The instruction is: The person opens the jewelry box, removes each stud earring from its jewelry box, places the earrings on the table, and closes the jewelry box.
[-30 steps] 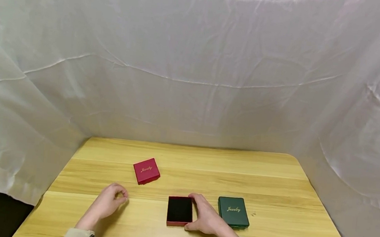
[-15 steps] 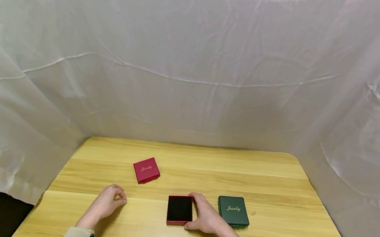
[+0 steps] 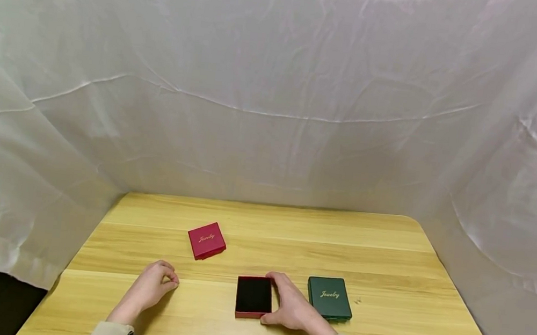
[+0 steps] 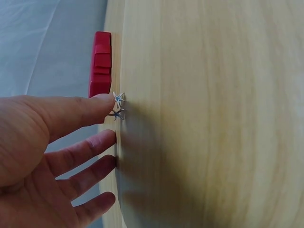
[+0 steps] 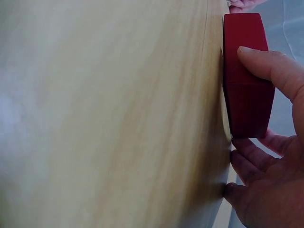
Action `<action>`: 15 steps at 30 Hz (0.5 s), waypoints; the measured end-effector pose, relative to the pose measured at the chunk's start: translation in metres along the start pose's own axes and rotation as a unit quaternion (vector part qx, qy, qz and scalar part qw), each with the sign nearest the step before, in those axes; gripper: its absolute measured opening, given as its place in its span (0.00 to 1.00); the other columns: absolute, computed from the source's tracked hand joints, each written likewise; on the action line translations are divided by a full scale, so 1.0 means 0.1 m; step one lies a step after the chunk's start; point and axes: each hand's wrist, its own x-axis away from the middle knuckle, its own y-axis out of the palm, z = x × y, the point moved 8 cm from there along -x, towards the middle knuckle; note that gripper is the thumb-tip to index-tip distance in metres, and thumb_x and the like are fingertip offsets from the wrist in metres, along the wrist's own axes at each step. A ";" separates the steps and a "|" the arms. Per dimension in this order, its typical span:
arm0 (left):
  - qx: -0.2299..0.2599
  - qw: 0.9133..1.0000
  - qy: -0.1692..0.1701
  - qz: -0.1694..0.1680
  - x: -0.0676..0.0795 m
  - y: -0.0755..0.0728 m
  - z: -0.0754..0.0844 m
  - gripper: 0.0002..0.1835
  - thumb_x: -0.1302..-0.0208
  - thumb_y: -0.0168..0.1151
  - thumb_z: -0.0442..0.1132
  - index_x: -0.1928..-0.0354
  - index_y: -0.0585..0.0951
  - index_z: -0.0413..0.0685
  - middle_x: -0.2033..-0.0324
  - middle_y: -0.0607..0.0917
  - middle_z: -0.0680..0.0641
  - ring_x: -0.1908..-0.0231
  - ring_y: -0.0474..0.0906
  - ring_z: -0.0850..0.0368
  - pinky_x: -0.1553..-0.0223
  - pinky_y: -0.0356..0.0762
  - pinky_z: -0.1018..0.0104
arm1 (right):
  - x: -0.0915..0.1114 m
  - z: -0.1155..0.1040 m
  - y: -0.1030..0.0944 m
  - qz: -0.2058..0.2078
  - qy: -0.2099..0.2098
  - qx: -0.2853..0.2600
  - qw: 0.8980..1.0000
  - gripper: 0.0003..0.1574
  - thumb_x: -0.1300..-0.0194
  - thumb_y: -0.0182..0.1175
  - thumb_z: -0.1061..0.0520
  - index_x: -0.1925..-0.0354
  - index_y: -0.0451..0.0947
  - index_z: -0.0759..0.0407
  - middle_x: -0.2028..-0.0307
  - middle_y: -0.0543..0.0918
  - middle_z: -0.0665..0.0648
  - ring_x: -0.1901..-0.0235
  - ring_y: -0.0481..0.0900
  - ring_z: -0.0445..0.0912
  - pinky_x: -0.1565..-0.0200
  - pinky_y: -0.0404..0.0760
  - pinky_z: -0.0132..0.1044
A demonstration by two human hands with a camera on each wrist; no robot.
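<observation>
Between thumb and fingertip, my left hand (image 3: 152, 286) pinches small silver starfish jewelry (image 4: 118, 99), just above the table. Two star shapes with bluish centres show in the left wrist view; whether they are joined is hidden. My right hand (image 3: 291, 305) grips the right side of an open red jewelry box base (image 3: 252, 315), thumb at the near corner and fingers at the far one. A black pad (image 3: 254, 294) fills that base. Beyond the left hand lies a red lid (image 3: 207, 241) marked "Jewelry", set at an angle.
A green box (image 3: 330, 298) marked "Jewelry" sits right of my right hand. The wooden table (image 3: 320, 237) carries everything. Pale cloth (image 3: 270, 151) hangs behind it and along both sides.
My left hand has shifted very slightly left since one second ago, its fingertips drawn closer together. The right hand and the boxes stay where they were.
</observation>
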 end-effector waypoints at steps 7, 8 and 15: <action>0.013 1.000 -0.004 0.002 0.00 -0.02 0.02 0.05 0.50 0.66 0.31 0.76 0.81 0.50 0.67 0.79 0.49 0.60 0.74 0.49 0.53 0.69 0.51 | 0.00 0.00 0.00 0.000 0.000 0.000 1.000 0.57 0.64 0.75 0.46 0.39 0.59 0.56 0.45 0.67 0.51 0.47 0.66 0.46 0.46 0.66 0.46; 0.014 1.000 -0.006 0.001 -0.01 -0.02 0.02 0.05 0.49 0.66 0.32 0.74 0.81 0.50 0.67 0.79 0.50 0.60 0.74 0.50 0.54 0.69 0.51 | 0.00 0.00 0.00 0.000 -0.001 0.000 1.000 0.57 0.64 0.75 0.46 0.38 0.59 0.57 0.45 0.67 0.51 0.47 0.66 0.46 0.46 0.66 0.46; 0.029 0.999 -0.029 -0.011 -0.07 -0.01 0.02 0.12 0.49 0.67 0.36 0.61 0.80 0.43 0.64 0.79 0.46 0.62 0.74 0.51 0.56 0.71 0.53 | 0.00 -0.01 -0.01 0.001 -0.003 -0.003 1.000 0.57 0.64 0.75 0.46 0.39 0.59 0.57 0.45 0.67 0.51 0.47 0.66 0.46 0.46 0.66 0.46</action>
